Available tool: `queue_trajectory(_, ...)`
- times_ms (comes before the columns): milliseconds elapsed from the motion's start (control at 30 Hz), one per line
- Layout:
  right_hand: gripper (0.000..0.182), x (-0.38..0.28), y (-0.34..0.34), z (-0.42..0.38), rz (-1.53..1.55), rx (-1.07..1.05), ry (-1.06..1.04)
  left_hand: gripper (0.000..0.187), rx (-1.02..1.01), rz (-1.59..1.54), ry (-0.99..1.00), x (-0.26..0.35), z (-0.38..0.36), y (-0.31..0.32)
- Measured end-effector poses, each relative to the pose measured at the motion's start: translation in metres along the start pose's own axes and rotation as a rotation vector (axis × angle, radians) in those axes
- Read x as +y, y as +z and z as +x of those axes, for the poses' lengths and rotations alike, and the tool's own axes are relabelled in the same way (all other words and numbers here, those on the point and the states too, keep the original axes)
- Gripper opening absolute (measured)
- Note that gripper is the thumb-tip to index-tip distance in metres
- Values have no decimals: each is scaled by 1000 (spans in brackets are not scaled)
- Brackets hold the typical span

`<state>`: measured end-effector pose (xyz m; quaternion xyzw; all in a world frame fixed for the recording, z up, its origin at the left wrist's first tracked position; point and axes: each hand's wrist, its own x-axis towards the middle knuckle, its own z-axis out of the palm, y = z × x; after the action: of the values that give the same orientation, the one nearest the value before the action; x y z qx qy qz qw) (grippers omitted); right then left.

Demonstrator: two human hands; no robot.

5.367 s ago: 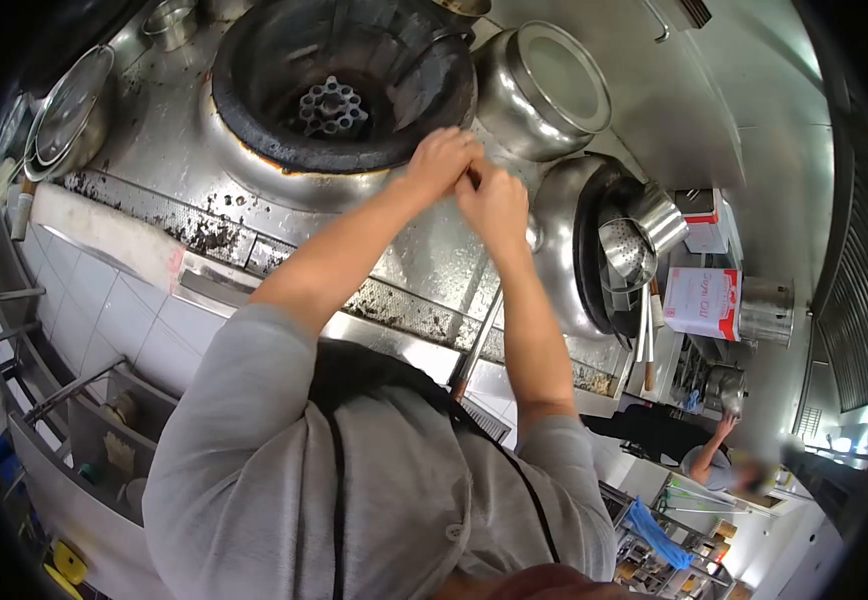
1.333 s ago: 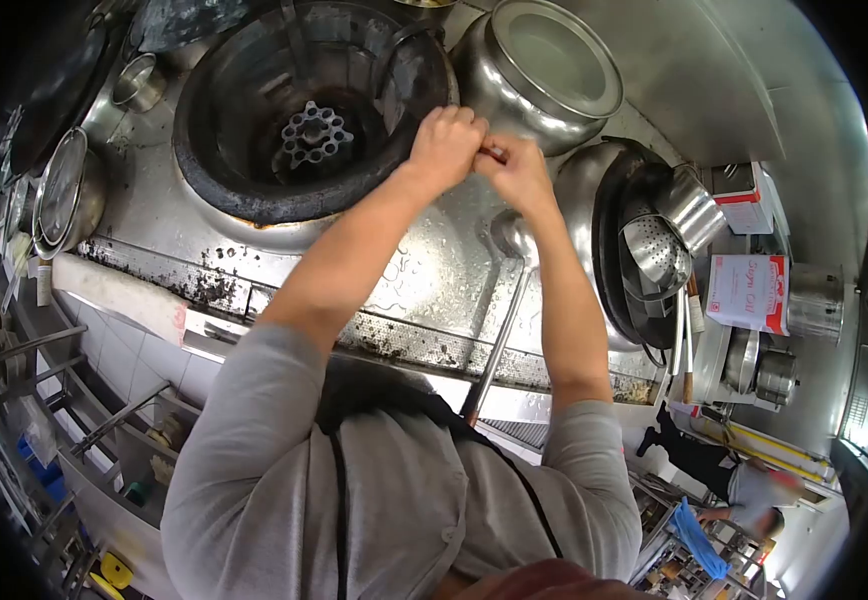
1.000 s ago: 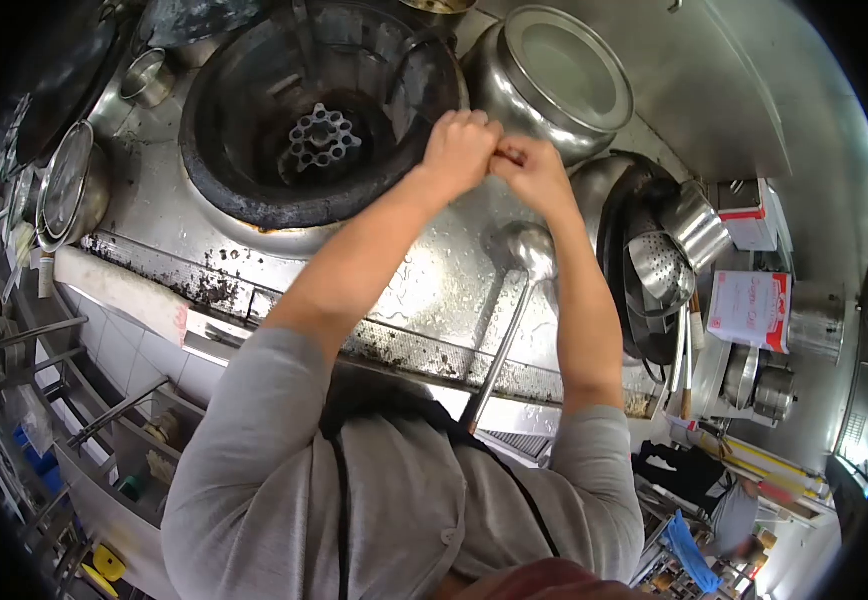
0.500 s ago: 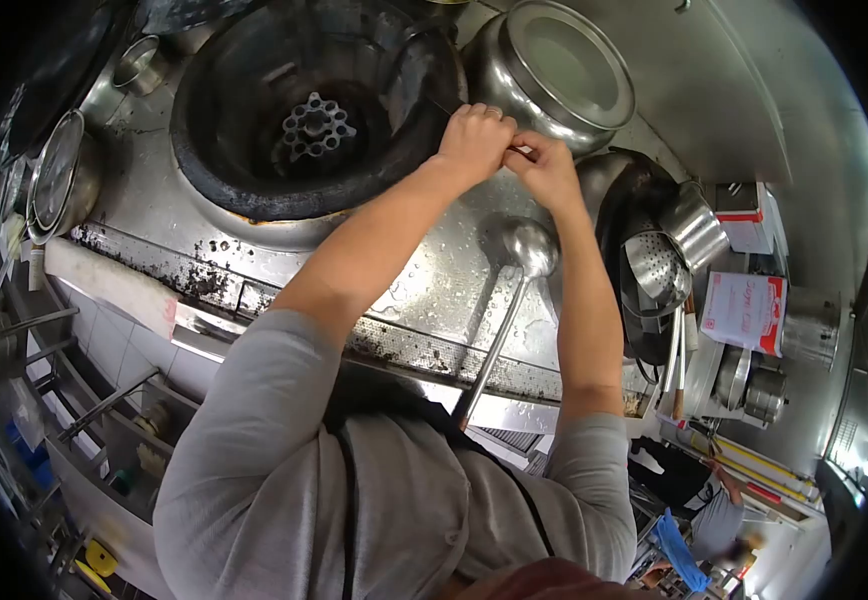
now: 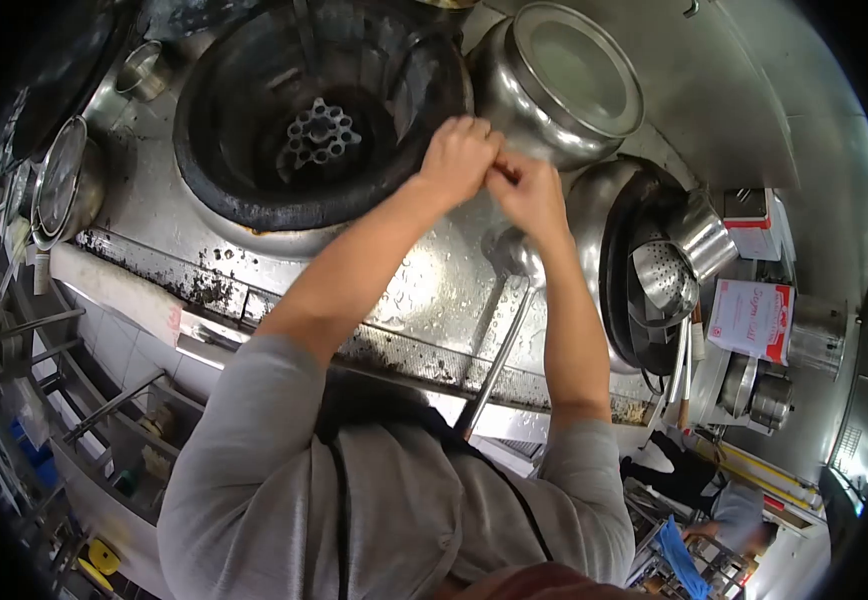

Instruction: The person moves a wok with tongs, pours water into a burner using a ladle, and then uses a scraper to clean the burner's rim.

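Observation:
My left hand (image 5: 457,158) and my right hand (image 5: 532,198) meet at the fingertips above the steel counter (image 5: 434,290). Both have curled, pinching fingers; whatever is between them, if anything, is hidden. To the left of my left hand is the black rim of a wok burner (image 5: 254,212), with a ring-shaped burner head (image 5: 322,132) inside. Just beyond the hands stands a round steel pot (image 5: 494,80) with a pale, disc-like top. Below my right hand a steel ladle (image 5: 517,255) lies on the counter, its handle running toward my body, partly behind my forearm.
At right sit a second round steel vessel with a black rim (image 5: 622,250), a perforated skimmer (image 5: 666,275) and a metal pot (image 5: 702,240). Farther right is a white-and-red box (image 5: 749,318). Sieves (image 5: 57,195) stand at left. Another person (image 5: 734,515) works at lower right.
My joined hands have shifted a little left and toward my body, still pinched together. The view has tilted slightly. The other person at lower right has changed posture.

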<state>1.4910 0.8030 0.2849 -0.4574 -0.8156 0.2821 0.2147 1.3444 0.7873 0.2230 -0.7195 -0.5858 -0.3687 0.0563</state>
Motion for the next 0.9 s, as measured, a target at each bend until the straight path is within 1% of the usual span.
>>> queue_trajectory(67, 25, 3, -1, 12, 46, 27, 14, 20, 38, 22, 23, -12, 16, 11)
queue_trajectory(133, 24, 2, -6, 14, 131, 25, 31, 18, 60, 21, 22, -4, 17, 5)
queue_trajectory(167, 25, 1, -14, 8, 57, -6, -39, 18, 62, 24, 3, 3, 10, 1)
queue_trajectory(233, 25, -2, -14, 14, 12, -50, -58, 16, 108, 7, -23, 1, 1, 4)
queue_trajectory(267, 25, -3, -11, 7, -6, -79, -43, 16, 89, 14, -11, -4, 0, 8)
queue_trajectory(300, 24, -7, -10, 14, 16, -92, 29, 17, 71, 13, -2, -9, 3, 14)
queue_trajectory(367, 23, 18, -5, 34, 130, -58, 21, 18, 89, 25, 26, -19, 24, 19)
queue_trajectory(400, 23, 18, -6, 34, 190, -49, 24, 19, 76, 21, 9, -14, 24, 16)
queue_trajectory(433, 23, 19, -12, 33, 136, -55, -4, 19, 60, 22, -3, -9, 23, 11)
queue_trajectory(500, 16, 14, -17, 28, 94, -101, -72, 19, 67, -1, -42, -1, 18, 2)
queue_trajectory(533, 12, 13, -19, 28, 71, -126, -101, 19, 74, 22, -37, -7, 23, 3)
queue_trajectory(567, 13, 14, -20, 35, 35, -192, -15, 19, 70, 37, -35, -11, 25, 7)
queue_trajectory(600, 12, 22, -13, 37, 85, -167, -6, 19, 59, 44, -35, -12, 24, 13)
queue_trajectory(667, 11, 37, -8, 53, 170, -94, -26, 18, 39, 44, -34, -15, 37, 17)
queue_trajectory(733, 14, 32, -16, 51, 156, -126, -39, 17, -11, 46, -69, -10, 38, 10)
queue_trajectory(767, 16, 27, -22, 45, 144, -138, -66, 16, 43, 62, -66, -4, 32, 6)
queue_trajectory(800, 19, 20, -27, 46, 130, -151, -94, 16, 54, 80, -59, -10, 36, 8)
queue_trajectory(833, 18, 16, -28, 48, 100, -195, -48, 16, 53, 91, -56, -13, 36, 11)
queue_trajectory(900, 17, 30, -11, 51, 173, -150, -23, 16, 17, 59, -45, -15, 37, 15)
